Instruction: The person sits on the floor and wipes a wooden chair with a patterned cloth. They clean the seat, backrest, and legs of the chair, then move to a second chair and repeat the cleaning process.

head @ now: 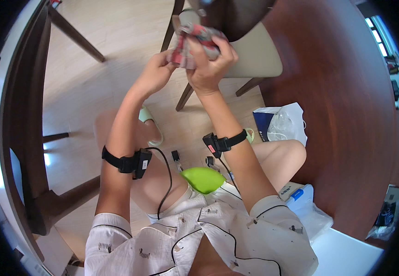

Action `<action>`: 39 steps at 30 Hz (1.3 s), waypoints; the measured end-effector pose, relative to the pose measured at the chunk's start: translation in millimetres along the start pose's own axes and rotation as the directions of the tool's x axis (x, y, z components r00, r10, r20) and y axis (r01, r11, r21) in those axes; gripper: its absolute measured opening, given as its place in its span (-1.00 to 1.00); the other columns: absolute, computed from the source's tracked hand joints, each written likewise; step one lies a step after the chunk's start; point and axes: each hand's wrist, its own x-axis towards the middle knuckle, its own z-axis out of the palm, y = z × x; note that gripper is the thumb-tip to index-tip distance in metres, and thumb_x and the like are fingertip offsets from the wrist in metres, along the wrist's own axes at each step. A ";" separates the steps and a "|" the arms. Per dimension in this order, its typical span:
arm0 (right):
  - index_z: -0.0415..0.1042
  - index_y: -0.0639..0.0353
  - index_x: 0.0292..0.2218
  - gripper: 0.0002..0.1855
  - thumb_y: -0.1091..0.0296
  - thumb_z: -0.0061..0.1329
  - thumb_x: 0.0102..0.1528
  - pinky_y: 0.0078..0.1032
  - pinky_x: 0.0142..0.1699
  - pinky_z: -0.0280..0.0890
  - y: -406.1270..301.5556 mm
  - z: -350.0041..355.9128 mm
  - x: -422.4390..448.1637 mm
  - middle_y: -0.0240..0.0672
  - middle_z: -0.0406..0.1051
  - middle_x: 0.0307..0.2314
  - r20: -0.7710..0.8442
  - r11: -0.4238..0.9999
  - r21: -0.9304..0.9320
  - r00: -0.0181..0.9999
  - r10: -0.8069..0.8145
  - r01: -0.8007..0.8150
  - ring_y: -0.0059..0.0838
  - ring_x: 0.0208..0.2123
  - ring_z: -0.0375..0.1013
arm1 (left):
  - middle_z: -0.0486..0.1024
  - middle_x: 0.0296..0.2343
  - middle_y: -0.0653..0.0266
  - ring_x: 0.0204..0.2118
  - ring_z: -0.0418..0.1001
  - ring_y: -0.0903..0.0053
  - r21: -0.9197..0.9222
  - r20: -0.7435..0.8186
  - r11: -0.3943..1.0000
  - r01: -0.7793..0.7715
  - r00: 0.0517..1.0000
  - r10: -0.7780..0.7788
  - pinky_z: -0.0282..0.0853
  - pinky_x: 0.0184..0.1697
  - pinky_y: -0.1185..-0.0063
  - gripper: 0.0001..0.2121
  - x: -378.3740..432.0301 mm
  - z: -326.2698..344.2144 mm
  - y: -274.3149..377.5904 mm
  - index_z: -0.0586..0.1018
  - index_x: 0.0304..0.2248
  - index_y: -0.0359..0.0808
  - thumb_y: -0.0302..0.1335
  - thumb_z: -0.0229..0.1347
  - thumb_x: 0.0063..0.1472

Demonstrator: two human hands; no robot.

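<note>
A red-and-grey patterned cloth (181,57), blurred by motion, is bunched up between my two hands. My left hand (158,68) pinches its hanging lower edge. My right hand (211,63) grips the folded bulk of it, with fingers curled over the top. Just beyond the cloth is a chair with a cream padded seat (260,53) and a dark, glossy curved backrest (244,17). Whether the cloth touches the chair cannot be told from this angle. Part of the chair's frame is hidden behind my hands and the cloth.
A dark red-brown wooden surface (327,103) rises along the right. Beside it stands a white-and-blue paper bag (298,119) holding clear plastic. Another dark wooden chair (27,138) is close on the left. Cabled devices (140,164) are strapped to both forearms. A bright green object (203,179) lies between my legs.
</note>
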 end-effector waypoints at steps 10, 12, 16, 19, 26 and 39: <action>0.52 -0.30 -0.04 -0.40 0.49 0.19 -0.14 -0.23 0.06 0.07 4.5 20.8 -232.0 -0.36 0.21 -0.07 0.425 0.965 -0.248 0.886 0.185 -0.083 -0.17 -0.05 0.10 | 0.55 -0.13 0.13 -0.05 0.48 0.43 0.254 0.045 0.967 0.037 0.998 -0.050 0.37 0.05 0.51 -0.70 -10.9 -21.4 -19.5 0.48 0.04 -0.39 -0.44 -0.08 0.43; 0.49 -0.27 -0.03 -0.45 0.45 0.19 -0.07 -0.25 0.02 0.11 9.0 21.3 -268.5 -0.34 0.26 -0.08 0.497 0.969 -0.245 0.854 0.156 -0.034 -0.19 -0.08 0.15 | 0.56 -0.14 0.10 -0.05 0.49 0.41 0.317 0.064 0.948 0.032 0.996 -0.055 0.37 0.04 0.50 -0.70 -12.0 -23.2 -20.5 0.48 0.05 -0.39 -0.44 -0.07 0.42; 0.56 -0.18 -0.20 -0.75 0.30 0.18 0.04 -0.30 -0.01 0.16 3.8 21.9 -333.0 -0.58 0.28 -0.15 0.601 0.969 -0.194 0.762 0.240 -0.152 -0.39 -0.11 0.20 | 0.57 -0.15 0.03 -0.06 0.52 0.34 0.351 0.042 0.933 0.080 0.994 -0.101 0.40 0.00 0.46 -0.70 -14.4 -24.7 -27.1 0.48 0.04 -0.37 -0.41 -0.05 0.42; 0.58 -0.08 -0.21 -0.81 0.28 0.16 0.08 -0.29 0.01 0.16 -0.3 25.0 -343.4 -0.57 0.32 -0.13 0.604 0.953 -0.162 0.738 0.301 -0.256 -0.37 -0.11 0.21 | 0.57 -0.14 0.01 -0.07 0.54 0.31 0.374 0.034 0.920 0.117 0.990 -0.140 0.41 -0.01 0.44 -0.69 -15.6 -23.3 -21.9 0.48 0.04 -0.38 -0.38 -0.04 0.41; 0.60 0.03 -0.27 -0.81 0.42 0.03 0.04 -0.22 0.02 0.24 8.0 0.3 -283.3 -0.42 0.40 -0.14 0.898 0.930 0.105 0.435 0.063 -0.352 -0.18 -0.12 0.27 | 0.58 -0.33 -0.08 -0.29 0.54 0.15 0.331 -0.013 0.943 -0.030 0.999 0.036 0.41 -0.17 0.35 -0.70 -14.1 -26.4 -44.8 0.55 -0.08 -0.43 -0.39 -0.02 0.34; 0.37 -0.12 0.17 -0.46 0.28 -0.14 0.15 -0.05 0.43 -0.31 81.3 -38.8 -61.7 -0.56 0.19 0.26 0.844 0.781 0.007 0.416 -0.340 0.624 -0.50 0.20 0.29 | 0.59 -0.22 0.15 -0.13 0.51 0.48 0.211 -0.048 0.976 0.054 0.998 -0.045 0.39 -0.01 0.51 -0.67 -10.5 -30.5 -21.6 0.52 0.03 -0.35 -0.35 -0.01 0.39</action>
